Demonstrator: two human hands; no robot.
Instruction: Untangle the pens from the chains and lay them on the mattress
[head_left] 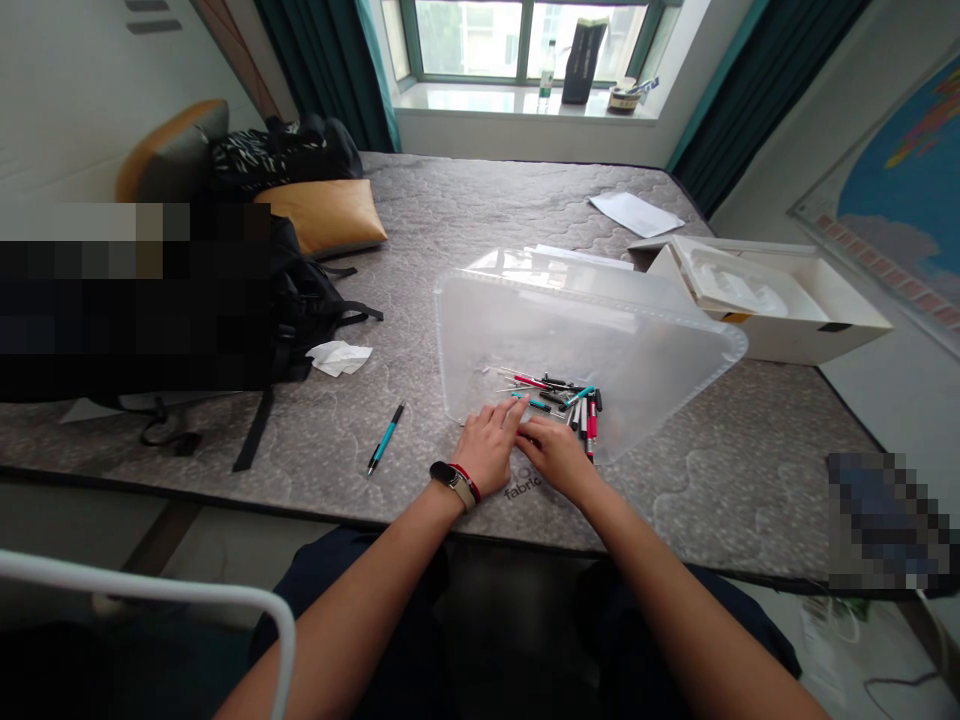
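My left hand [486, 440], with a watch and a red band at the wrist, lies at the near edge of a translucent plastic holder [517, 320]. Its fingers are stretched out, the tips near a teal pen piece [534, 403]; whether they touch it I cannot tell. Close beside it, my right hand [556, 455] has its fingers curled in, and whatever they hold is hidden. Several pens and pen parts in red [592, 425], black, white and teal lie piled on the plastic. Left of my hands, a teal and black pen [386, 438] rests on the grey quilted surface [427, 500].
A crumpled tissue [340, 358] and a black backpack [300, 290] are on the left, with a yellow cushion [330, 215] behind. At the right stands an open white box [795, 340]. White paper [636, 214] lies farther back. A white rail [150, 590] crosses the lower left.
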